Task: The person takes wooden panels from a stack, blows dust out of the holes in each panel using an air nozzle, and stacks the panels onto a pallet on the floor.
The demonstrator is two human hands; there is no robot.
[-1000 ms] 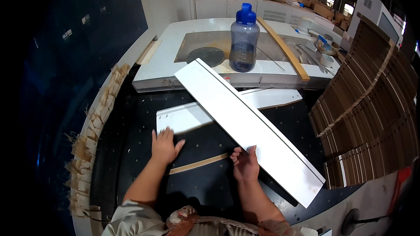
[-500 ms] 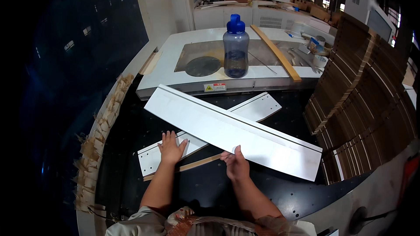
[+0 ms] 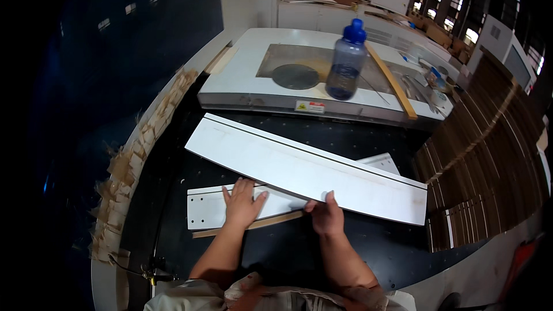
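Observation:
A long white board (image 3: 299,167) lies slanted across the black worktable (image 3: 288,253), its grooved edge facing away from me. My right hand (image 3: 327,217) grips its near edge with the thumb on top. My left hand (image 3: 242,203) rests flat, fingers spread, on a shorter white panel (image 3: 210,210) with small holes that lies under the long board. A thin wooden strip (image 3: 253,226) runs along the panel's near edge between my hands.
A blue-capped water bottle (image 3: 345,63) stands on a white machine top (image 3: 247,86) beyond the boards. A wooden slat (image 3: 391,83) lies on it to the right. Stacked brown sheets (image 3: 489,161) fill the right side. Frayed cardboard scraps (image 3: 135,167) line the left edge.
The long white board has swung from steeply diagonal toward nearly crosswise. The short panel has slid left toward me. Both hands stayed on the boards, the left one now flat on the panel.

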